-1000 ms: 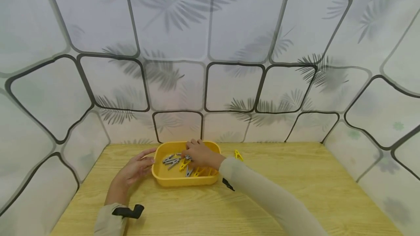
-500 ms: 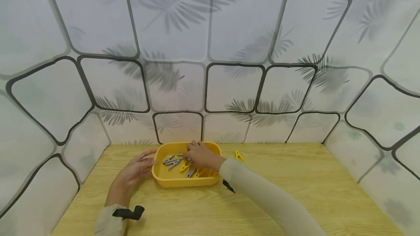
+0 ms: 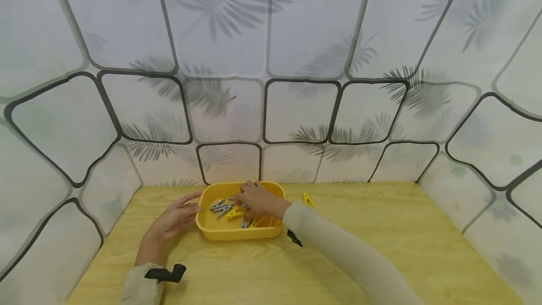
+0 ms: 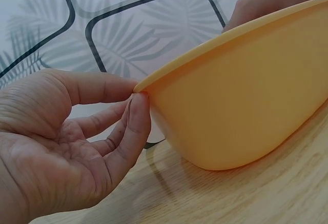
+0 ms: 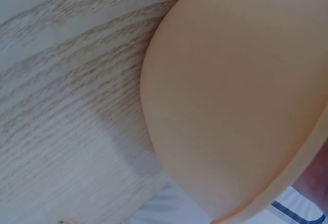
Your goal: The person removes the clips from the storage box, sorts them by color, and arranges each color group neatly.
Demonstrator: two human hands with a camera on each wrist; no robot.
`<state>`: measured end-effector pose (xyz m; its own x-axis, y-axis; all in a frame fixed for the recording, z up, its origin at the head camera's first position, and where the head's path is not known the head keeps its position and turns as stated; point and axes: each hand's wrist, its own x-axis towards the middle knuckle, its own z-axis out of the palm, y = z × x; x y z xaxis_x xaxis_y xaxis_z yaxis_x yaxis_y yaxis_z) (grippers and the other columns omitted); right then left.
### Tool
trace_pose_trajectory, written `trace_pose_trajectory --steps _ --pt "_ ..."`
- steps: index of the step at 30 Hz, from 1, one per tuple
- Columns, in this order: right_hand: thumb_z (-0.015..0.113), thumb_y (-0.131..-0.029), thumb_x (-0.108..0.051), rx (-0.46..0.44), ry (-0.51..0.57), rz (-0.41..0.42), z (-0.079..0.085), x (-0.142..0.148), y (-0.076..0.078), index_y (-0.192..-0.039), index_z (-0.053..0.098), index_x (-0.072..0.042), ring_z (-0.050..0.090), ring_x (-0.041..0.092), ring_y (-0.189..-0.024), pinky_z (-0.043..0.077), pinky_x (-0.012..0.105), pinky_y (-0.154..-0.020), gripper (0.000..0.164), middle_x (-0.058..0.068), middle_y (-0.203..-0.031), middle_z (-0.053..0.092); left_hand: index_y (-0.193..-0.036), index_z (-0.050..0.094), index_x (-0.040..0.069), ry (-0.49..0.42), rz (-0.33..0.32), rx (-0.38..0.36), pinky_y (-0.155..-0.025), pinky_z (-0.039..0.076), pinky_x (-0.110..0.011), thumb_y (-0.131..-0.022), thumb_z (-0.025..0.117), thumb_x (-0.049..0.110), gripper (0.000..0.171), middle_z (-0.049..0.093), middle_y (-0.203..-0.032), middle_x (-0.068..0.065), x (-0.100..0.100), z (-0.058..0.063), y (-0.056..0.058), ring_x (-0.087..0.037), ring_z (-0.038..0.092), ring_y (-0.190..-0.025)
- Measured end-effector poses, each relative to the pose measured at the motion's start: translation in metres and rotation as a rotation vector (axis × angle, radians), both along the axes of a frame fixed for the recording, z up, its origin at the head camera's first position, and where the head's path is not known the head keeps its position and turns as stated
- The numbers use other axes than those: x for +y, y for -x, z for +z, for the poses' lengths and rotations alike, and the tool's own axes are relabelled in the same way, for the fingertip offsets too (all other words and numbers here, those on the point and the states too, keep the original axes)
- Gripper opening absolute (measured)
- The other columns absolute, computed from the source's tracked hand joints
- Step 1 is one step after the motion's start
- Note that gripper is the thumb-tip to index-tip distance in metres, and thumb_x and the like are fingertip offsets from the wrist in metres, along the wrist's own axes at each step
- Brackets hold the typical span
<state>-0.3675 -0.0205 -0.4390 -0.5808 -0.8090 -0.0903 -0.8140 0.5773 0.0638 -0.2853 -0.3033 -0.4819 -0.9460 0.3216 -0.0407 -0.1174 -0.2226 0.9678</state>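
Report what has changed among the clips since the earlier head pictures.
The yellow clip beside the right hand has turned flatter and shifted slightly left. Whether that hand has taken hold of anything is hidden. The left hand still holds the rim of the basket, and the loose yellow clip on the table lies as before.

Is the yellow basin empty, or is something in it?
Not empty. In the head view, gray clips and yellow clips lie inside the basin; the right hand hides part of it.
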Motion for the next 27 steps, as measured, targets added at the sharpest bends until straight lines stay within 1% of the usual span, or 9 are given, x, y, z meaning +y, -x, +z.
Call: trace_pose_trajectory --steps 3,5,9,12,16,18,20,23,27 --pt "0.076 -0.093 -0.032 0.009 0.012 0.001 0.004 0.001 0.000 -0.114 0.061 -0.024 0.040 0.015 -0.105 0.037 0.039 -0.100 0.027 -0.004 -0.112 0.052 -0.129 0.058 0.030 -0.016 0.000 -0.011 -0.088 0.058 -0.024 -0.106 0.049 0.002 0.037 0.070 -0.106 0.006 0.001 0.000 0.002 -0.007 0.070 -0.098" --pt "0.077 -0.092 -0.036 0.039 0.008 0.008 0.007 0.001 -0.001 -0.111 0.060 -0.024 0.038 0.015 -0.101 0.034 0.036 -0.093 0.029 -0.004 -0.110 0.051 -0.129 0.057 0.029 -0.008 0.006 -0.020 -0.087 0.058 -0.025 -0.106 0.051 0.002 0.036 0.069 -0.106 0.005 0.001 0.001 0.002 -0.008 0.070 -0.097" --pt "0.077 -0.090 -0.044 0.117 0.009 0.028 0.012 0.003 -0.004 -0.110 0.058 -0.022 0.036 0.014 -0.097 0.028 0.033 -0.086 0.035 -0.004 -0.110 0.051 -0.136 0.053 0.024 0.054 0.023 -0.024 -0.085 0.059 -0.025 -0.105 0.054 0.004 0.037 0.066 -0.108 0.003 0.002 0.003 0.001 -0.010 0.069 -0.096" --pt "0.077 -0.090 -0.042 0.137 0.056 0.042 0.015 0.008 -0.008 -0.109 0.058 -0.020 0.035 0.015 -0.096 0.026 0.033 -0.084 0.034 -0.003 -0.108 0.051 -0.147 0.045 0.015 0.101 0.033 -0.031 -0.085 0.059 -0.025 -0.105 0.055 0.007 0.044 0.065 -0.111 0.002 0.002 0.006 -0.001 -0.011 0.069 -0.098" --pt "0.078 -0.090 -0.036 0.158 0.159 0.069 0.020 0.019 -0.011 -0.106 0.059 -0.017 0.036 0.017 -0.094 0.026 0.035 -0.083 0.031 0.000 -0.105 0.051 -0.157 0.030 0.004 0.135 0.036 -0.038 -0.086 0.059 -0.025 -0.105 0.057 0.011 0.059 0.063 -0.114 0.001 0.001 0.010 -0.002 -0.012 0.069 -0.099" --pt "0.078 -0.089 -0.035 0.183 0.206 0.076 0.021 0.026 -0.013 -0.105 0.059 -0.016 0.037 0.018 -0.094 0.029 0.037 -0.085 0.031 0.001 -0.105 0.052 -0.158 0.025 0.002 0.142 0.034 -0.044 -0.085 0.059 -0.025 -0.105 0.057 0.011 0.063 0.063 -0.113 0.002 0.000 0.011 -0.003 -0.011 0.069 -0.098" --pt "0.079 -0.088 -0.034 0.197 0.264 0.076 0.023 0.033 -0.015 -0.104 0.059 -0.015 0.039 0.020 -0.095 0.032 0.040 -0.087 0.032 0.002 -0.105 0.053 -0.158 0.023 0.001 0.147 0.034 -0.049 -0.083 0.059 -0.024 -0.105 0.056 0.011 0.063 0.064 -0.112 0.002 0.000 0.011 -0.003 -0.010 0.069 -0.096" --pt "0.080 -0.087 -0.032 0.214 0.352 0.034 0.027 0.047 -0.017 -0.102 0.058 -0.014 0.041 0.021 -0.095 0.034 0.044 -0.091 0.032 0.002 -0.104 0.053 -0.159 0.023 0.001 0.154 0.034 -0.055 -0.082 0.059 -0.024 -0.105 0.056 0.010 0.064 0.064 -0.111 0.003 0.000 0.010 -0.003 -0.009 0.069 -0.096" --pt "0.081 -0.086 -0.031 0.228 0.486 -0.042 0.034 0.065 -0.018 -0.100 0.057 -0.014 0.043 0.023 -0.095 0.036 0.047 -0.092 0.033 0.003 -0.102 0.054 -0.159 0.022 0.000 0.159 0.034 -0.050 -0.083 0.059 -0.024 -0.105 0.056 0.011 0.065 0.064 -0.112 0.003 0.001 0.011 -0.002 -0.010 0.069 -0.096"
